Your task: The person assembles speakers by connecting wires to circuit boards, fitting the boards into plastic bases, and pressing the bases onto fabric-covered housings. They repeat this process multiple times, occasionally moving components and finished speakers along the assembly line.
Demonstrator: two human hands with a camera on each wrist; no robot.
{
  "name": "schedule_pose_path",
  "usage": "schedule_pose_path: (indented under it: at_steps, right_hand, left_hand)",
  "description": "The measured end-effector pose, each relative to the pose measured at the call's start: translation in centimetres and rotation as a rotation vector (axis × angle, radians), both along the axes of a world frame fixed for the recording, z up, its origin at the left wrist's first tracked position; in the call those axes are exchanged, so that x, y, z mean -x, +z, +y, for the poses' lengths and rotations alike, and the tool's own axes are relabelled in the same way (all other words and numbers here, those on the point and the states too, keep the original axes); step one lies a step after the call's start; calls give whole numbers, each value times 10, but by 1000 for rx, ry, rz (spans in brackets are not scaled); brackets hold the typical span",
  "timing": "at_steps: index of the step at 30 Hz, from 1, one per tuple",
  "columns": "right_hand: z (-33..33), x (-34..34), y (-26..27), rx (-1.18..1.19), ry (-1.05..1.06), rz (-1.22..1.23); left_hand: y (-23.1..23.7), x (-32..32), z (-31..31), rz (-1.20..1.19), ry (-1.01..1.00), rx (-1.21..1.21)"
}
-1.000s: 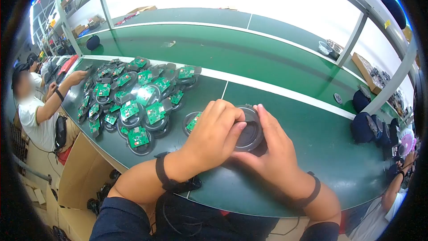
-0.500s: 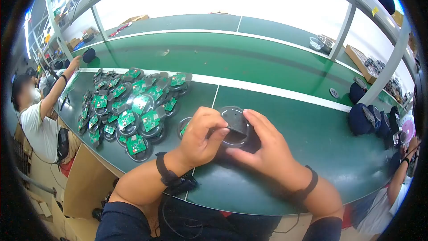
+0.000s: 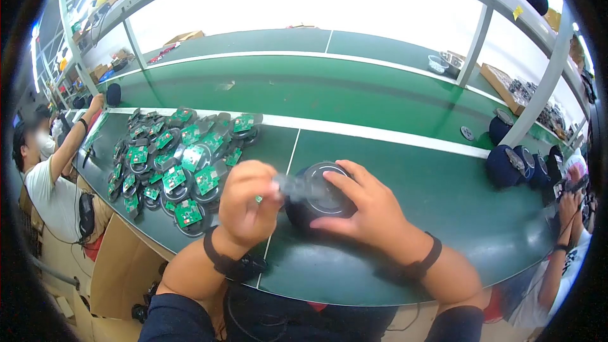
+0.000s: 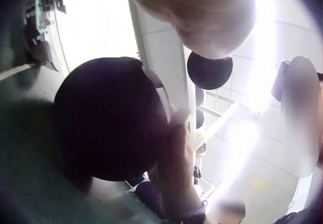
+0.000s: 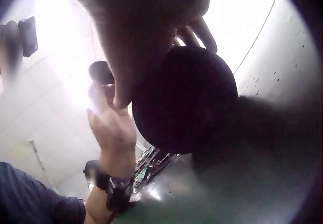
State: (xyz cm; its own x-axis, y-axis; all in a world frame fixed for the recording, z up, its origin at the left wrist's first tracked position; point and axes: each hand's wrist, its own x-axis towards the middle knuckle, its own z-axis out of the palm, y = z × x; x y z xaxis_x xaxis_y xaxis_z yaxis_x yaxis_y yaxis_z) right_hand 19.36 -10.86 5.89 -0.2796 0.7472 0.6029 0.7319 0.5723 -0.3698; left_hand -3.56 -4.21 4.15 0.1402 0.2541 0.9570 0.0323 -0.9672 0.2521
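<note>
My right hand (image 3: pixel 373 206) grips the side of a dark, round-bodied housing (image 3: pixel 299 215) standing on the bench, thumb and fingers around its rim. A flat round top with a pale ring shows on it in the head view. In the right wrist view the housing (image 5: pixel 186 103) is a dark ball shape over the bench. My left hand (image 3: pixel 249 199) pinches a thin grey piece (image 3: pixel 296 187), motion-blurred and overlapping the housing's left edge. From the left wrist, that piece (image 4: pixel 209 73) looks like a dark round disc.
A pile of green circuit boards on round clear-rimmed parts (image 3: pixel 190 158) covers the bench's left. Several navy round housings (image 3: pixel 503 164) stand at the right, near a shelf post (image 3: pixel 538 101). Another person (image 3: pixel 54 177) works at the left; a cardboard box (image 3: pixel 123 266) stands below the bench edge.
My left hand has moved left with the grey piece, away from the housing's top. My right hand stays on the housing. The person at the left has reached toward the back of the bench.
</note>
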Motion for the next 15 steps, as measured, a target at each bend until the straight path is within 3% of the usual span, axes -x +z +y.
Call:
schedule_pose_path:
  at_steps: [4, 6, 7, 10, 15]
  right_hand:
    - [-3, 3, 4, 61, -25, -28]
    - [-2, -1, 6, 99, -30, -26]
    - [1, -5, 6, 117, -55, -1]
    - [16, -27, 3, 206, -153, 91]
    - [65, -96, -5, 262, -377, 180]
  left_hand:
    - [-5, -16, 28, -112, 132, 211]
    - [-4, -25, 33, -102, 100, 601]
    - [1, -29, 36, -48, 122, 660]
    - [17, -46, 54, 28, 48, 771]
    - [21, -87, 115, 213, 212, 638]
